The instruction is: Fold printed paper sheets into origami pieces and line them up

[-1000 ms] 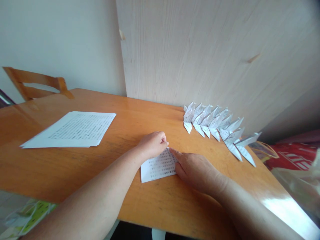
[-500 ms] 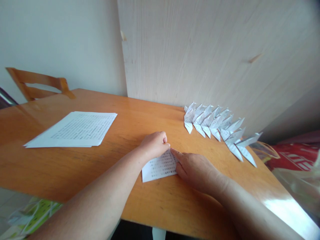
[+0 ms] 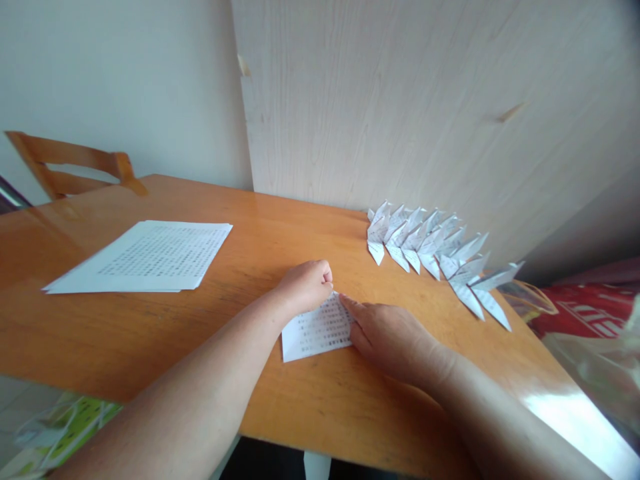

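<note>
A folded sheet of printed paper [image 3: 317,331] lies on the wooden table in front of me, its near edge showing a straight fold. My left hand [image 3: 306,285] is curled into a fist on the paper's far edge, covering part of it; I see nothing held in it. On the paper's right side rests my right hand [image 3: 385,333], index finger stretched toward the far right corner and thumb close to the right edge. Its other fingers are mostly hidden beneath the hand. The two hands nearly meet at the far edge.
A stack of printed sheets [image 3: 150,257] lies on the table [image 3: 240,267] at left. Several folded paper pieces [image 3: 425,243] stand in a row at the back right. Beyond the right edge is a red bag [image 3: 590,310]. A wooden chair [image 3: 75,157] stands at the far left.
My left hand has slid slightly left along the paper's far edge, and its thumb is now tucked in. The right hand stays in place on the paper.
</note>
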The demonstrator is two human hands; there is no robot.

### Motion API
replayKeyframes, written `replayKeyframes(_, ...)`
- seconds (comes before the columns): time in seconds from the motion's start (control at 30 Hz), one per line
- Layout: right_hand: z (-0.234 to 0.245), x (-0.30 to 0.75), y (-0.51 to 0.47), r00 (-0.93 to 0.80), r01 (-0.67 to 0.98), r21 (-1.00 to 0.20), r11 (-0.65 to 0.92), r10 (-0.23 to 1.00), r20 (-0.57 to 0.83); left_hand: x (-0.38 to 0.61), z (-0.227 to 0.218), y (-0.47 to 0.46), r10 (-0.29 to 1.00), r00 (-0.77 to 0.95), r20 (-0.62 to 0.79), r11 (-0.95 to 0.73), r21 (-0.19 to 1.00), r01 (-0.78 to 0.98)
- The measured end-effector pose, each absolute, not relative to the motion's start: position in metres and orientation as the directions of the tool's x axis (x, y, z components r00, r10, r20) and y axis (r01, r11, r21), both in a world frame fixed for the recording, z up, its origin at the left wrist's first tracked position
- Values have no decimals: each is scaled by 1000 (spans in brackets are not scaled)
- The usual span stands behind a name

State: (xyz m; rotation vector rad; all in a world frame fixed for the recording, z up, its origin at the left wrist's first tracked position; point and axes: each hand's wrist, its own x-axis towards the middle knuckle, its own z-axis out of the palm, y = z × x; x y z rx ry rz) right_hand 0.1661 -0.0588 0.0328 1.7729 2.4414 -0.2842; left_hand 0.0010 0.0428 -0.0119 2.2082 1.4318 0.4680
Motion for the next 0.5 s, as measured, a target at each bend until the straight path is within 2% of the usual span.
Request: replayKeyframes(0.5, 25, 172, -59, -350, 935, -115, 335, 925, -146, 2, -11, 39, 918, 395, 46, -353, 551, 756)
